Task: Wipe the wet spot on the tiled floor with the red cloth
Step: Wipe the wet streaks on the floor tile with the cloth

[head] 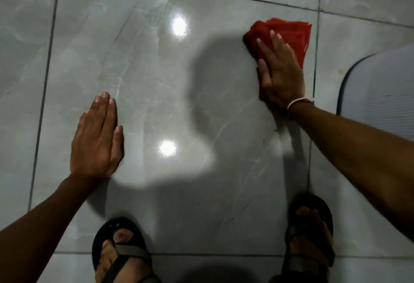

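Observation:
A folded red cloth (293,30) lies on a glossy grey marble-look floor tile (145,76), near the tile's far right corner. My right hand (280,74) presses flat on top of the cloth, fingers stretched out and pointing away from me, and covers its near half. My left hand (96,139) rests palm down on the bare tile at the left, fingers together, holding nothing. A faint pale smear (283,144) shows on the tile below my right wrist; I cannot tell whether it is wet.
Two bright lamp reflections (179,26) (167,147) shine on the tile. A grey ribbed mat (380,94) lies at the right edge. My feet in dark sandals (121,253) (310,229) stand at the tile's near edge. My head's shadow falls between my hands.

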### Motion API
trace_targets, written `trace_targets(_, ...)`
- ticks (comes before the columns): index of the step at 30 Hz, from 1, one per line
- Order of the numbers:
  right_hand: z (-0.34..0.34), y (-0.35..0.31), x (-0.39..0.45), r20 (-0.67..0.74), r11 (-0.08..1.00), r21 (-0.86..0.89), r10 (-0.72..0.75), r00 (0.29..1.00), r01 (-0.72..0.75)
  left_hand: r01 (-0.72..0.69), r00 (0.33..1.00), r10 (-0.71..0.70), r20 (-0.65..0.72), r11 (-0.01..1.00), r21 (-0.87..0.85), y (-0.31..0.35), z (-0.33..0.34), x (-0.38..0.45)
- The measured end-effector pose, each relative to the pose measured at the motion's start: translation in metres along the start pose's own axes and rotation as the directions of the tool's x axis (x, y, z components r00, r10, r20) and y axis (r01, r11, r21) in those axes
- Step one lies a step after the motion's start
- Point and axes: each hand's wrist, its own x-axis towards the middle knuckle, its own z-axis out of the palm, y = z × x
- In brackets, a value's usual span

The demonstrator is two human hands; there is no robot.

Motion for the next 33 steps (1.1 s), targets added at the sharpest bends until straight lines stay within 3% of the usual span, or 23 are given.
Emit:
trace_targets(3, 0.012, -0.042, -0.062, -0.011, 1.0, 0.031, 0.006, 1.0, -0.006, -0.002, 1.0, 0.002, 0.001, 1.0, 0.007, 0.001, -0.002, 0.003)
trace_targets(6, 0.028, -0.088, -0.177, 0.128, 0.984, 0.058, -0.175, 0.976, 0.169, 0.013, 1.0, -0.013, 0.005, 1.0, 0.003, 0.004, -0.005, 0.004)
trace_targets(9, 0.035, -0.086, -0.222, 0.258, 0.848, 0.096, -0.527, 0.81, 0.521, 0.012, 1.0, -0.012, -0.002, 1.0, 0.02, 0.006, -0.005, 0.001)
trace_targets(13, 0.03, -0.041, -0.142, 0.257, 0.539, 0.185, -0.834, 0.489, 0.822, 0.011, 1.0, -0.011, 0.004, 1.0, 0.011, 0.005, -0.006, 0.004)
trace_targets(14, 0.026, -0.027, -0.112, 0.273, 0.496, 0.183, -0.855, 0.441, 0.849, 0.011, 1.0, -0.011, -0.003, 1.0, 0.011, 0.007, -0.007, 0.005)
trace_targets(15, 0.021, -0.014, -0.082, 0.272, 0.524, 0.164, -0.838, 0.473, 0.836, 0.016, 1.0, -0.016, -0.008, 1.0, 0.014, 0.006, -0.008, 0.005)
trace_targets(16, 0.016, -0.005, -0.053, 0.239, 0.638, 0.122, -0.763, 0.601, 0.761, 0.02, 1.0, -0.02, -0.008, 1.0, 0.016, 0.005, -0.008, 0.006)
trace_targets(17, 0.012, 0.002, -0.029, 0.166, 0.794, 0.07, -0.606, 0.778, 0.603, 0.025, 1.0, -0.024, -0.004, 1.0, 0.013, 0.005, -0.007, 0.005)
trace_targets(18, 0.009, 0.002, -0.008, 0.045, 0.93, 0.028, -0.366, 0.929, 0.365, 0.03, 1.0, -0.03, -0.001, 1.0, 0.007, 0.005, -0.006, 0.005)
trace_targets(19, 0.009, -0.006, 0.01, -0.08, 0.999, 0.04, -0.033, 0.996, 0.037, 0.033, 0.999, -0.033, -0.001, 0.999, 0.005, 0.005, -0.006, 0.005)
trace_targets(20, 0.013, -0.023, 0.023, -0.161, 0.957, 0.1, 0.286, 0.945, -0.272, 0.034, 0.999, -0.034, -0.003, 0.999, 0.01, 0.005, -0.006, 0.005)
trace_targets(21, 0.018, -0.047, 0.03, -0.194, 0.866, 0.147, 0.498, 0.845, -0.477, 0.032, 0.999, -0.032, -0.004, 0.999, 0.018, 0.006, -0.006, 0.004)
trace_targets(22, 0.024, -0.075, 0.032, -0.193, 0.808, 0.161, 0.589, 0.785, -0.567, 0.024, 1.0, -0.024, -0.005, 0.999, 0.024, 0.006, -0.006, 0.004)
trace_targets(23, 0.031, -0.101, 0.024, -0.181, 0.815, 0.14, 0.579, 0.795, -0.562, 0.019, 1.0, -0.019, 0.001, 0.999, 0.026, 0.007, -0.007, 0.004)
trace_targets(24, 0.039, -0.124, 0.008, -0.17, 0.885, 0.089, 0.466, 0.868, -0.457, 0.016, 1.0, -0.017, 0.011, 1.0, 0.023, 0.007, -0.007, 0.004)
trace_targets(25, 0.045, -0.141, -0.018, -0.136, 0.968, 0.036, 0.249, 0.959, -0.247, 0.019, 1.0, -0.02, 0.022, 1.0, 0.018, 0.007, -0.007, 0.005)
trace_targets(26, 0.05, -0.152, -0.051, -0.061, 0.999, 0.012, -0.03, 0.998, 0.031, 0.028, 0.999, -0.029, 0.033, 0.999, 0.017, 0.006, -0.008, 0.005)
trace_targets(27, 0.051, -0.154, -0.084, 0.046, 0.946, 0.029, -0.325, 0.945, 0.323, 0.037, 0.999, -0.038, 0.037, 0.999, 0.019, 0.005, -0.009, 0.004)
trace_targets(29, 0.041, -0.125, -0.112, 0.236, 0.66, 0.161, -0.748, 0.62, 0.734, 0.043, 0.998, -0.044, 0.044, 0.999, 0.022, 0.006, -0.008, 0.005)
trace_targets(30, 0.035, -0.102, -0.106, 0.255, 0.529, 0.233, -0.843, 0.474, 0.816, 0.042, 0.998, -0.043, 0.053, 0.999, 0.022, 0.007, -0.008, 0.004)
trace_targets(31, 0.028, -0.08, -0.09, 0.27, 0.472, 0.261, -0.873, 0.406, 0.842, 0.04, 0.998, -0.041, 0.055, 0.999, 0.023, 0.008, -0.008, 0.005)
trace_targets(32, 0.023, -0.061, -0.07, 0.274, 0.488, 0.234, -0.863, 0.424, 0.841, 0.039, 0.998, -0.04, 0.051, 0.999, 0.028, 0.008, -0.007, 0.005)
trace_targets(33, 0.018, -0.046, -0.047, 0.266, 0.573, 0.172, -0.81, 0.522, 0.801, 0.039, 0.998, -0.041, 0.045, 0.999, 0.034, 0.006, -0.007, 0.005)
